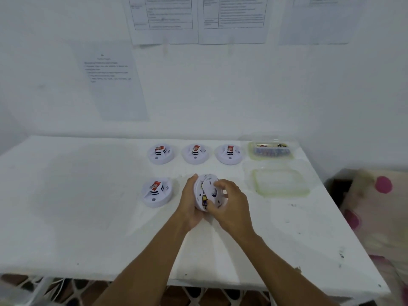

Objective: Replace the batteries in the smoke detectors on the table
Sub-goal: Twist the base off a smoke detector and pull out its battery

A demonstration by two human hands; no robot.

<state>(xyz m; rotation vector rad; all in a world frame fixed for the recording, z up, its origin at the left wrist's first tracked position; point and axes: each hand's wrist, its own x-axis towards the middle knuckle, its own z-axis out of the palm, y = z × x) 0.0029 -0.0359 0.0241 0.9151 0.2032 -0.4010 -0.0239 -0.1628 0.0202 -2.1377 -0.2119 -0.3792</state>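
Both hands hold one white smoke detector [208, 191] up off the white table [88, 206], the left hand [191, 203] cupping its body from behind while the right hand [229, 203] grips the loosened back plate, a battery [204, 198] showing in the gap. Just left of the grip sits another detector [157, 192], three more [195, 153] in a row beyond. Right of the grip lie a clear lid [280, 184] and a tub of batteries [271, 149]; the red labels and wall papers [163, 18] are too blurred to read.

Both hands on one smoke detector [208, 191], lifted off the table [88, 206].
Left hand [191, 204] cups its edge, right hand [229, 202] grips the half-parted back plate [212, 186], battery [204, 198] showing in the gap. Four more detectors sit behind and left; a clear box [271, 149] of batteries stands far right.
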